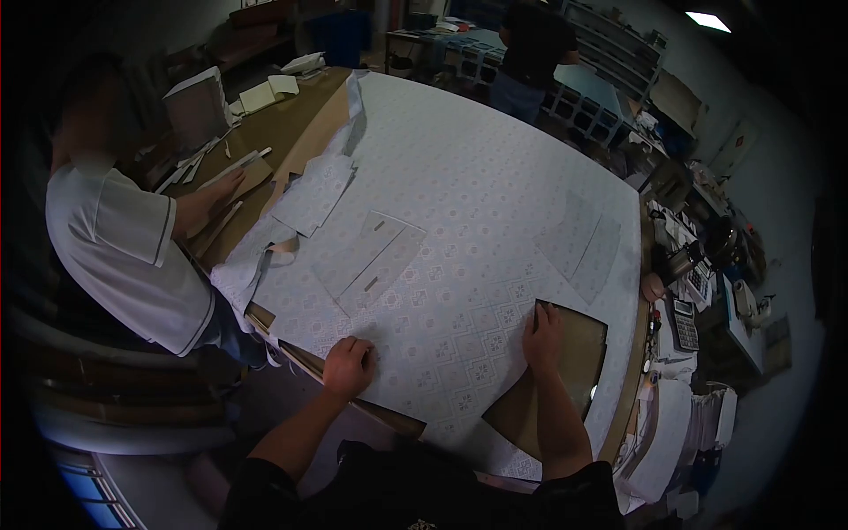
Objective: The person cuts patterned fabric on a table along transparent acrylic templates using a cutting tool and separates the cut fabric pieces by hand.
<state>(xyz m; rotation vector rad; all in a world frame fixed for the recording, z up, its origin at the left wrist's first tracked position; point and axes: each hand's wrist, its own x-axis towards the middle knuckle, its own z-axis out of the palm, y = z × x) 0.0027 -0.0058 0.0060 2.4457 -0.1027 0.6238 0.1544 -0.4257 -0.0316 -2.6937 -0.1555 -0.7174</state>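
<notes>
Pale patterned fabric (459, 168) is spread over the big table, with a cut-out gap at its near right that bares the brown tabletop (576, 353). My left hand (350, 367) rests on the fabric near the front edge, its fingers curled in; what they hold, if anything, is hidden. At the left side of the gap, my right hand (542, 338) has its fingers closed at the cut edge of the fabric. Ahead of my left hand lies a clear pattern piece (371, 256) with a slanting line. A similar piece (581, 246) lies farther right.
A person in a white shirt (132, 256) stands at the left, a hand on the brown table part (274, 132). Another person (530, 53) stands beyond the far edge. Loose fabric pieces (318, 194) lie left. A calculator (685, 325) and piled papers (662, 442) are at right.
</notes>
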